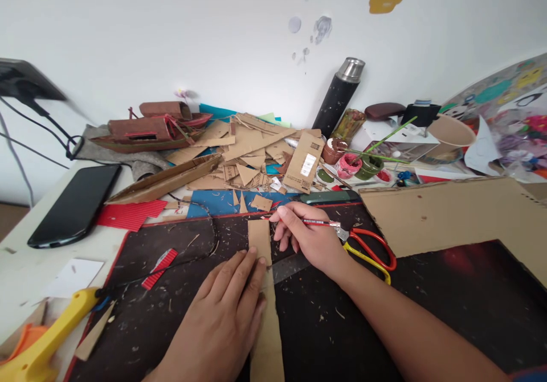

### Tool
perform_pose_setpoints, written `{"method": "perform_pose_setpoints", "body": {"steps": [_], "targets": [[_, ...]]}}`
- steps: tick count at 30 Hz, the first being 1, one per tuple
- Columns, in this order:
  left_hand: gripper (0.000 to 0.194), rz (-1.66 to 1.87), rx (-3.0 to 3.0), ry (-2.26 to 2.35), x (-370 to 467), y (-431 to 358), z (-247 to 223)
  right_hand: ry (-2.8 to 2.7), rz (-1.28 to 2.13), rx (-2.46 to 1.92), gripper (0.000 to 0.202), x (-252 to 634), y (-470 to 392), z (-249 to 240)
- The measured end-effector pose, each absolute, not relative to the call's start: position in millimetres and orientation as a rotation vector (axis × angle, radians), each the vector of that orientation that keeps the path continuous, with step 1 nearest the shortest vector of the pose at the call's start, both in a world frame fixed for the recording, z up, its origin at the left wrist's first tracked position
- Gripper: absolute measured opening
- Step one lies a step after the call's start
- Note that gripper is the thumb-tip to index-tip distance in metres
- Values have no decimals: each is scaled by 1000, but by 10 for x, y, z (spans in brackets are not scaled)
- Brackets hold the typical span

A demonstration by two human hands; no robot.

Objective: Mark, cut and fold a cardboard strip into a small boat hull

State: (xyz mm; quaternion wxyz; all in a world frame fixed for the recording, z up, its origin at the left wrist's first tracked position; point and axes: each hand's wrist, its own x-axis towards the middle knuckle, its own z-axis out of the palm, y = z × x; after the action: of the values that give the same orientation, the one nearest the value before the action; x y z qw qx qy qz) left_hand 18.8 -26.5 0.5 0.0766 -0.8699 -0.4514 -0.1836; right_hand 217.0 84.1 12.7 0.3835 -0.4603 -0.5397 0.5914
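Seemingly a marking step: the left hand (pixel 226 296) presses near-together fingers flat on a cardboard strip (pixel 268 339), its near end cut off. Beyond those fingertips the right hand (pixel 305 234) pinches a pencil (pixel 316 222) — its point hard to make out — and marking calls for steadiness.

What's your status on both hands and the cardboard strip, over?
Left hand flat, fingertips on cardboard strip. Right hand gripping pencil, tip near strip's far end. Scissors close beside right hand, possibly in the way.
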Motion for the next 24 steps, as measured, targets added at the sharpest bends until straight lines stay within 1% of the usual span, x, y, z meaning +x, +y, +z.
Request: {"method": "perform_pose_setpoints", "body": {"steps": [8, 18, 24], "targets": [[40, -575, -2589, -1391, 204, -263, 5, -1407, 1506, -1164, 45, 2169, 841, 116], [38, -563, -2598, -1360, 195, -263, 11, -1487, 1490, -1142, 41, 2187, 849, 102], [34, -682, -2633, -1391, 171, -251, 87, -1424, 1495, -1143, 42, 2173, 839, 113]]}}
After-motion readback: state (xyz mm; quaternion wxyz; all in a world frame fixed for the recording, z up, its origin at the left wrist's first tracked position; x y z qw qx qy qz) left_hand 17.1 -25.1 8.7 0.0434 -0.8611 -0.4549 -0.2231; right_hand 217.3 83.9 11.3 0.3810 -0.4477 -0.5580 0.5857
